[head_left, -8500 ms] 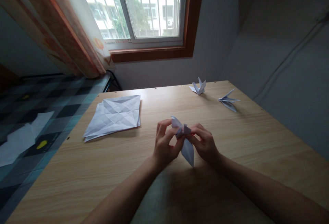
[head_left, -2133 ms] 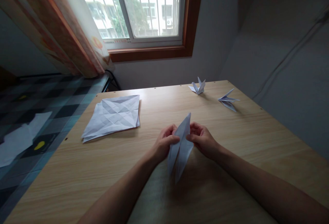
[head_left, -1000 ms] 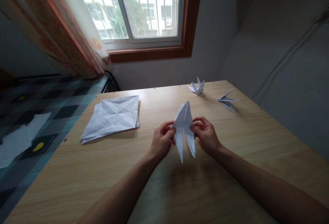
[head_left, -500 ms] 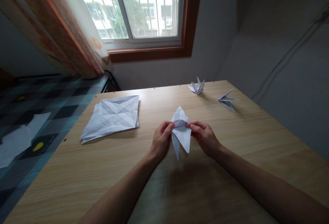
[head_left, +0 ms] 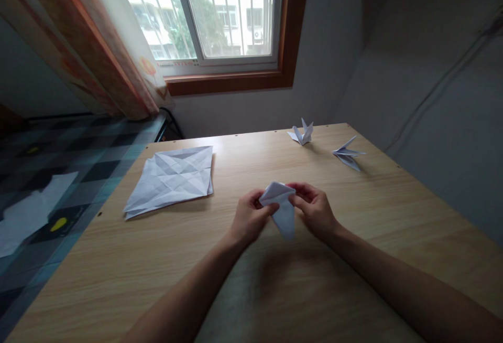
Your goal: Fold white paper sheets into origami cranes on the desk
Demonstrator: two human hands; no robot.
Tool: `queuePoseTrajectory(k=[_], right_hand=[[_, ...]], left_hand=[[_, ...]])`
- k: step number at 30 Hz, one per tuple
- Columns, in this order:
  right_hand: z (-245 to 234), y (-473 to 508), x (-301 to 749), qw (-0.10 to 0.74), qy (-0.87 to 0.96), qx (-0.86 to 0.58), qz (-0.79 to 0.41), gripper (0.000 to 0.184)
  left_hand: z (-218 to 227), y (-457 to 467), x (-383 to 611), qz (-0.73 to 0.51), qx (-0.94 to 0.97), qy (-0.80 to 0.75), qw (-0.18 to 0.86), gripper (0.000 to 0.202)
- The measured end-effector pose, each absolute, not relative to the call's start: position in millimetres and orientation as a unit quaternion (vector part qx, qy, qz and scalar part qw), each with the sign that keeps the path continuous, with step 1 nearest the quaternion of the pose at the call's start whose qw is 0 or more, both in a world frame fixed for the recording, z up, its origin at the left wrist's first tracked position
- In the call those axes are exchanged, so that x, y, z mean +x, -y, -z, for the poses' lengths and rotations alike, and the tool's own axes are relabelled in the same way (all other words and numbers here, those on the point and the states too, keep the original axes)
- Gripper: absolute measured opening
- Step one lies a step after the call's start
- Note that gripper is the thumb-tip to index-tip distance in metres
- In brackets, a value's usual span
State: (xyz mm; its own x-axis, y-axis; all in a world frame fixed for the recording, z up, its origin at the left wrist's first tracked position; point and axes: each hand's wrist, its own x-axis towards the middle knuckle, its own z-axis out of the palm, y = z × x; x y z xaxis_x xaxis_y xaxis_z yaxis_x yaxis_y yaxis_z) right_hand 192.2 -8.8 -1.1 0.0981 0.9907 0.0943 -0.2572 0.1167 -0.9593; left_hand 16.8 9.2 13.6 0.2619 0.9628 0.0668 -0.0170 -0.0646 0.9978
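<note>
Above the wooden table [head_left: 176,269], both hands pinch a piece of folded white origami paper [head_left: 283,212]. My left hand [head_left: 250,214] is closed on its left side, thumb lying across the front. On the right side, my right hand [head_left: 312,204] grips the upper edge between thumb and fingers, with the fingertips partly behind the paper. One pointed flap hangs down between the hands, slightly blurred. The layers behind the front face are hidden.
Creased white sheets [head_left: 173,178] lie stacked at the table's left. Two folded paper cranes, one upright [head_left: 302,134] and one on its side [head_left: 348,154], rest near the far right corner. Left of the table is a checked bedspread [head_left: 90,175] with white paper [head_left: 35,209] on it.
The folded paper has been turned in my hands; its upper point is folded down or tilted away, and only one lower flap shows. My left thumb has moved across its front.
</note>
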Motion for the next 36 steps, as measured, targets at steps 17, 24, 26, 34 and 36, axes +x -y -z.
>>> queuePoseTrajectory(k=[17, 24, 26, 34, 36], right_hand=[[-5, 16, 182, 0.556, 0.438, -0.383, -0.594, 0.042], [-9, 11, 188, 0.617, 0.332, -0.427, -0.572, 0.055], [-10, 11, 188, 0.609, 0.33, -0.414, -0.591, 0.057], [-22, 9, 197, 0.575, 0.275, -0.372, -0.675, 0.054], [-22, 5, 203, 0.568, 0.252, -0.373, -0.689, 0.045]], left_hand=[[-16, -1, 15, -0.516, 0.644, -0.447, 0.346, 0.049], [-22, 11, 13, -0.403, 0.835, -0.317, 0.199, 0.087], [-21, 12, 16, -0.436, 0.809, -0.355, 0.174, 0.065], [-26, -7, 6, -0.503, 0.689, -0.478, 0.209, 0.018], [-28, -11, 3, -0.498, 0.682, -0.48, 0.237, 0.02]])
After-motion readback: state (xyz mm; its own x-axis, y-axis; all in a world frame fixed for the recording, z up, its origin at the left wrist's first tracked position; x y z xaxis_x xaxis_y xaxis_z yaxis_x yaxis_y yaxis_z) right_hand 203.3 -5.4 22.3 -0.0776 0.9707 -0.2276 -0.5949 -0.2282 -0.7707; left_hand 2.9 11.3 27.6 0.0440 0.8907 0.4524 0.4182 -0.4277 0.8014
